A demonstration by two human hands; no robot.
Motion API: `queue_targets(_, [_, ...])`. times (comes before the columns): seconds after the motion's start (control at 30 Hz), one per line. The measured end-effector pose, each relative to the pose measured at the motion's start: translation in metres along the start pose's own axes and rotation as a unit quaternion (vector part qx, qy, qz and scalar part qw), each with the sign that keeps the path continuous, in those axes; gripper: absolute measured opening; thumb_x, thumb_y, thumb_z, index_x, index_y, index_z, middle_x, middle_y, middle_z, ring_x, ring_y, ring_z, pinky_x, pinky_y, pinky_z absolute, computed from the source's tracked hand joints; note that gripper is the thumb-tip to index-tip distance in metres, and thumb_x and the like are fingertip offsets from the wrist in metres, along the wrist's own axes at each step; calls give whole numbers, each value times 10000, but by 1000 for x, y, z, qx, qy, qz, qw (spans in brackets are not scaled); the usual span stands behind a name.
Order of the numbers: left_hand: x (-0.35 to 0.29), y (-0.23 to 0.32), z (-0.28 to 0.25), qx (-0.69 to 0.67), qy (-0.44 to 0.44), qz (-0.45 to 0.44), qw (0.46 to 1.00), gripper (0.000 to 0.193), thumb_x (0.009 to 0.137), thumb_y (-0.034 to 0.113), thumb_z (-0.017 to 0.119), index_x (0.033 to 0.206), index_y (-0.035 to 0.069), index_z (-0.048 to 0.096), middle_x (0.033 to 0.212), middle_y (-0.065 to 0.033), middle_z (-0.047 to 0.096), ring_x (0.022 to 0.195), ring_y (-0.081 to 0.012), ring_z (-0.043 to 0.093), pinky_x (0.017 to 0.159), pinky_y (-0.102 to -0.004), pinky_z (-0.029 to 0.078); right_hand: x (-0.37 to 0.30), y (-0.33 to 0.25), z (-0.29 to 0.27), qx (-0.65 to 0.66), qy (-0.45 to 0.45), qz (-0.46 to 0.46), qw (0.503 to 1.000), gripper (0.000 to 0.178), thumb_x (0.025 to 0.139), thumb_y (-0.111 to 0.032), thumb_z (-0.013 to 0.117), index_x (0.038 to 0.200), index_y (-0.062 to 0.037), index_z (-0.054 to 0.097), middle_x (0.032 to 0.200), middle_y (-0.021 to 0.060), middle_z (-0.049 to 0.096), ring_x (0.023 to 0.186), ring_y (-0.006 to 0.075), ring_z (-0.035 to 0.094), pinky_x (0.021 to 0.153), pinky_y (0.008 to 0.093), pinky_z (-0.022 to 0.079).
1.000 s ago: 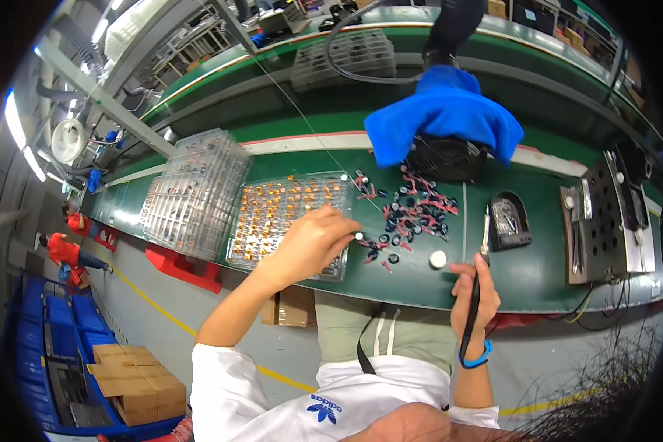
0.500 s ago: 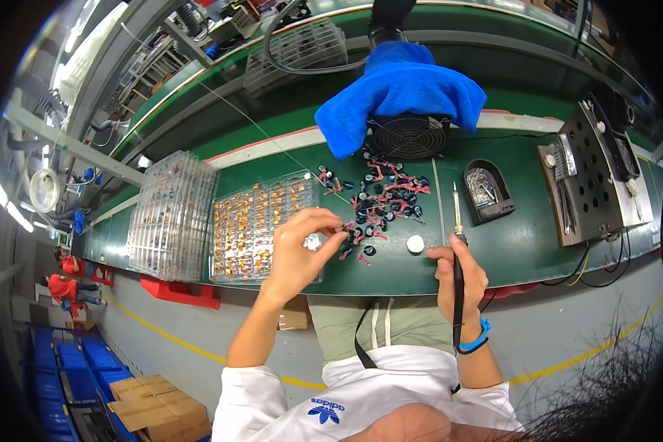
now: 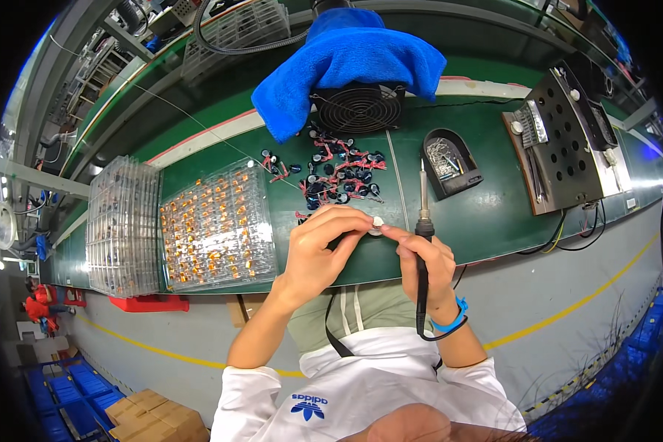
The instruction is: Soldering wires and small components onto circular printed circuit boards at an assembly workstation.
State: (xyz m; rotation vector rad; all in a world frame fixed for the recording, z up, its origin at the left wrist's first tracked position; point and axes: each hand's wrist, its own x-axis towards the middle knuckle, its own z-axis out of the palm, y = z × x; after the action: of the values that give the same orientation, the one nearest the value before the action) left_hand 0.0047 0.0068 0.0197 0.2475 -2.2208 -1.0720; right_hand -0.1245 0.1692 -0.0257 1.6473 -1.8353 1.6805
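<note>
My right hand (image 3: 429,267) is closed around a soldering iron (image 3: 423,228), its metal tip pointing up and away from me. The index finger of that hand stretches left to a small white round piece (image 3: 377,222) near the front of the bench. From the other side, my left hand (image 3: 323,247) reaches the same piece with thumb and fingers pinched together. What sits in that pinch is too small and hidden to make out. Just beyond the left hand lies a heap of small dark round parts with red wires (image 3: 339,173).
Clear plastic trays with orange parts (image 3: 217,228) lie left, beside a tall tray stack (image 3: 121,228). A fan (image 3: 359,109) under a blue towel (image 3: 350,55) stands behind the heap. Right are a black bin of small metal pieces (image 3: 443,163) and a perforated metal box (image 3: 567,136).
My left hand has moved right from the wired parts to the white round piece, meeting my right index finger. The soldering iron stays in my right hand. The whole view has shifted.
</note>
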Motion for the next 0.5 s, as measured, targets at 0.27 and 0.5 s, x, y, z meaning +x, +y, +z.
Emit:
queue_targets(0.27, [-2,-3,9,1,-20,5,1000,231,811,-150,726,999,-16,733,1065,-120,744,963,-276,739,818,-350,602,7,1,0,-31,-29,-26,999,215,932,93,627,1122,5,575,1120,214,778,711,237,697,671,321,563])
queue_targets(0.5, [-10,-3,8,19,-14,22,999,264,786,-155,736,1007,-11,731,1071,-128,736,1029,-293,746,842,-367,620,10,-2,3,-53,-1,-19,998,204,894,91,667,1072,3,618,1116,196,782,652,206,656,637,308,535])
